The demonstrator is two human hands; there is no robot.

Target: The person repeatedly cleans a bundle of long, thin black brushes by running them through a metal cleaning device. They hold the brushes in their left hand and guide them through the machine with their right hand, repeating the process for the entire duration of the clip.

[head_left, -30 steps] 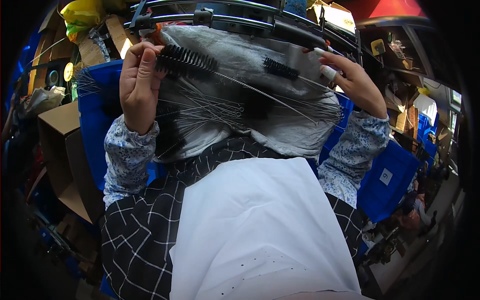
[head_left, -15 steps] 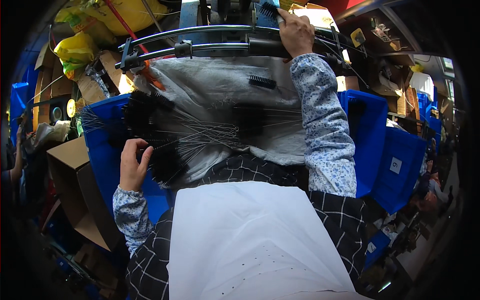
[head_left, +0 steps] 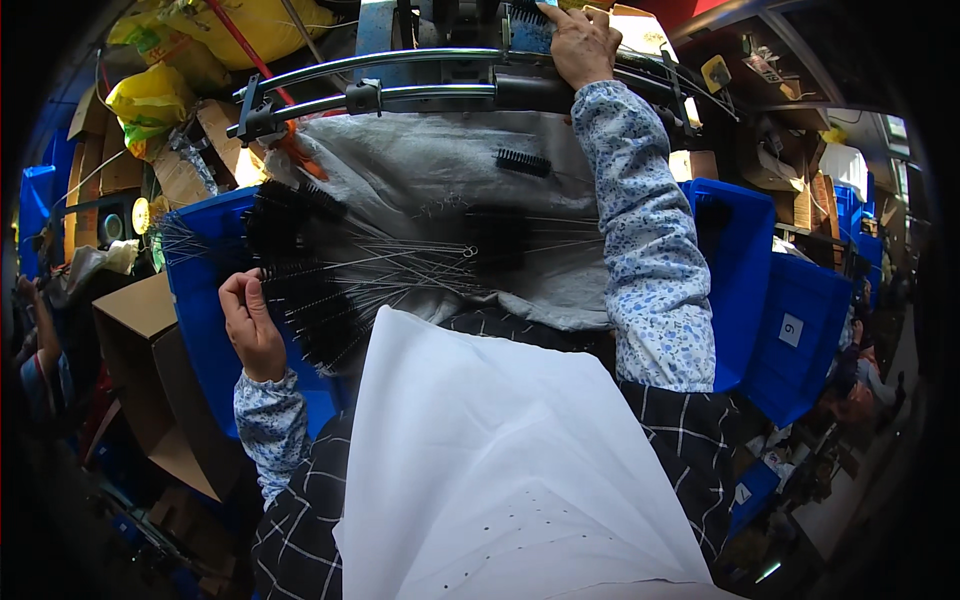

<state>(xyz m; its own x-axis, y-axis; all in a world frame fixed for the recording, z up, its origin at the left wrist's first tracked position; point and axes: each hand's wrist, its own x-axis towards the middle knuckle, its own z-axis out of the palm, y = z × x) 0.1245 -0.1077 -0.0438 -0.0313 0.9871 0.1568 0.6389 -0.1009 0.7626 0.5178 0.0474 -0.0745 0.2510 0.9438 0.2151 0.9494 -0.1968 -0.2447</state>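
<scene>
My right hand (head_left: pixel 584 48) is up at the machine, its fingers closed on a black-bristled wire brush (head_left: pixel 526 13) beside a blue machine part. Low on the left, my left hand (head_left: pixel 252 330) pinches thumb and fingers at the bristle tip of another wire brush (head_left: pixel 285 271). That brush lies among a fanned pile of black brushes (head_left: pixel 318 315) with thin looped wire handles. More dark bristle heads (head_left: pixel 497 240) rest in the middle of a grey-white sheet (head_left: pixel 400 150). A single small brush (head_left: pixel 523 162) lies apart, higher on that sheet.
Two metal rails (head_left: pixel 430 92) with black clamps cross in front of the machine. A blue bin (head_left: pixel 200 330) stands at my left beside an open cardboard box (head_left: pixel 150 310). More blue bins (head_left: pixel 735 270) are at my right. Yellow sacks (head_left: pixel 150 100) sit at the back left.
My right hand has moved slightly forward and left with its brush, further into the machine. My left hand has shifted left, toward the bristle tips. The white cloth on my lap has lifted.
</scene>
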